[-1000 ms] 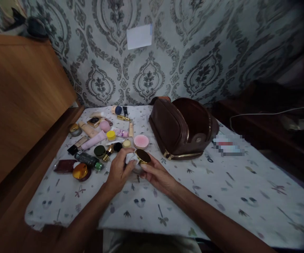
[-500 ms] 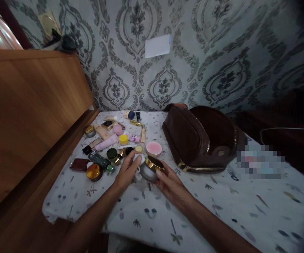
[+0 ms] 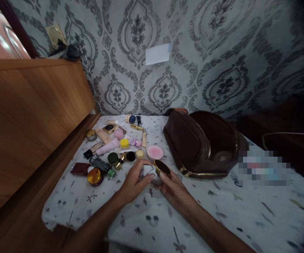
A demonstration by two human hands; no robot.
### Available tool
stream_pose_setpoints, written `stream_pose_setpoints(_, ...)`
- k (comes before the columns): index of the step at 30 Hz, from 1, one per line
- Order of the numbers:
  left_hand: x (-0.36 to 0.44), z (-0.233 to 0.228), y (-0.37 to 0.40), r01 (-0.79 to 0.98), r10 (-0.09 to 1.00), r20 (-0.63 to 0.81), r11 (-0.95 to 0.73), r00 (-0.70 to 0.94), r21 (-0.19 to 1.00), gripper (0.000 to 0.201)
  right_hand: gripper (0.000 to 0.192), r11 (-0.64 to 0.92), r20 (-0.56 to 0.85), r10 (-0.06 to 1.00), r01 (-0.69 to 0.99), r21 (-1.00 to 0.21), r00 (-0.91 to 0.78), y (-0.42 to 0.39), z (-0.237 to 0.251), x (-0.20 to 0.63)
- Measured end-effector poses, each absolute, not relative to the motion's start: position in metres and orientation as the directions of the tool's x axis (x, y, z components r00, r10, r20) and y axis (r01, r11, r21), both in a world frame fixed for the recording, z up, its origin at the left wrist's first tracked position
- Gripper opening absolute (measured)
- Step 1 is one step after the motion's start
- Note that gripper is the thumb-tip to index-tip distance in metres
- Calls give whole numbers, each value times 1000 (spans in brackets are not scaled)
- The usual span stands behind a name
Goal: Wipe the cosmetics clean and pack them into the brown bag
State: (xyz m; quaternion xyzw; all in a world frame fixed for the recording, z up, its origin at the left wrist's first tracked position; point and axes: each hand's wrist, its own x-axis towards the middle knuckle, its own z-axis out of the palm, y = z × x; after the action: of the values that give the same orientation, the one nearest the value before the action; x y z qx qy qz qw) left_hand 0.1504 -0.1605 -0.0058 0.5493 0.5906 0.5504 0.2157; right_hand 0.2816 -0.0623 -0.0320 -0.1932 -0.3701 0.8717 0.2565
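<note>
My right hand (image 3: 171, 186) grips a small round jar with a gold-rimmed dark lid (image 3: 161, 169), tilted, just above the patterned cloth. My left hand (image 3: 135, 181) presses a white tissue or cloth (image 3: 148, 170) against the jar's side. Both hands meet at the middle of the table, right in front of a round pink compact (image 3: 154, 153).
Several cosmetics lie in a cluster at the left: tubes, small pots, an orange-lidded jar (image 3: 94, 176), a green bottle (image 3: 101, 165). An open brown leather bag (image 3: 201, 144) stands to the right. A wooden cabinet (image 3: 27, 119) borders the table's left side. Patterned wallpaper is behind.
The view has shifted slightly. My left hand has wrapped the white cloth more closely over the jar, and the jar has tilted so its dark lid faces up.
</note>
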Motion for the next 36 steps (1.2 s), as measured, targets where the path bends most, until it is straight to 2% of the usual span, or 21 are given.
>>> stream_pose_setpoints(4,147,-11,-160,239,909,196,-111,-369,965,34,50,-581,-136,572,-282,-764,-809,-64,-28,284)
stream_pose_setpoints(8,140,-12,-159,106,932,104,-71,-346,992,44,57,-559,-106,554,-275,-782,-826,-66,-24,286)
stream_pose_setpoints(12,140,-9,-159,99,937,109,-80,-332,992,49,66,-578,-112,566,-297,-761,-817,-68,-23,285)
stream_pose_setpoints(16,146,-12,-159,82,911,167,-147,-377,986,51,45,-549,-104,633,-350,-759,-767,-68,-26,283)
stream_pose_setpoints(23,151,-16,-159,242,886,251,-165,-389,956,40,32,-568,-95,642,-389,-726,-761,-63,-25,280)
stream_pose_setpoints(27,152,-17,-161,428,887,275,-99,-372,898,36,33,-609,-114,609,-371,-701,-785,-62,-24,279)
stream_pose_setpoints(30,154,-17,-162,519,891,329,-130,-312,845,36,35,-620,-124,598,-359,-697,-792,-63,-25,280)
stream_pose_setpoints(32,155,-17,-162,518,895,331,-139,-300,844,37,38,-618,-125,604,-363,-698,-787,-64,-25,281)
stream_pose_setpoints(36,153,-19,-160,402,889,253,-86,-382,912,34,42,-648,-135,568,-340,-682,-812,-66,-22,282)
